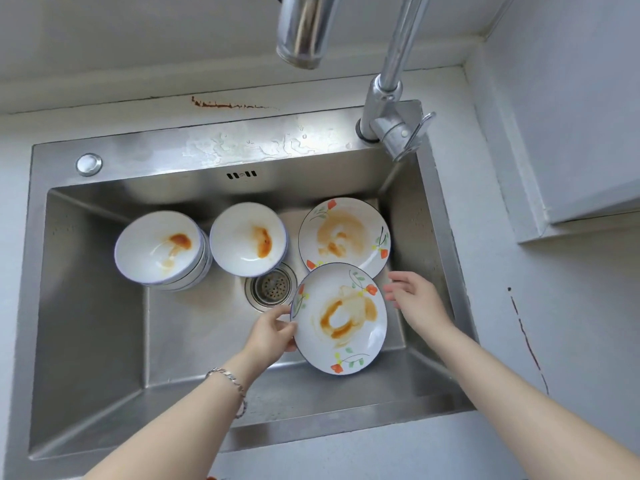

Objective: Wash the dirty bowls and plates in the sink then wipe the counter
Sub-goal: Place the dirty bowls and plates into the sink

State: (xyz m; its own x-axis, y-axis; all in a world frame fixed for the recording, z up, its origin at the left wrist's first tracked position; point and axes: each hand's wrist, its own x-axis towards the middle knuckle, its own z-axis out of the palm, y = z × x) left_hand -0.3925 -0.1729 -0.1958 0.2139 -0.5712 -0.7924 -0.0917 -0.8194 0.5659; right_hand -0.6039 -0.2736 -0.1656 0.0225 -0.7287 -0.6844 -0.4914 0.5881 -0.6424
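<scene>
A brushed stainless-steel sink [86, 341] is set in a pale grey counter [571, 341]. At its left, on the basin floor, a stack of white blue-rimmed bowls [159, 245] stands mouth up, the top one smeared with orange sauce. Just to its right is a single white bowl [247, 239] with the same stain, also mouth up, near the round metal drain strainer [272, 287].

The left hand [272, 329], with a silver chain bracelet [228, 379] on its wrist, pinches the left rim of a white flower-painted plate [341, 318]. This plate is in the right half of the basin, tilted with its stained face up. It appears oval, the longer span running from the far side toward the person. Its far edge overlaps a second flower-painted plate [344, 235] lying face up behind it.

The right hand [414, 296] is beside the held plate's right rim, fingers spread and loose, gripping nothing. Whether it touches the rim cannot be told. A chrome tap [384, 109] stands at the far right corner.
</scene>
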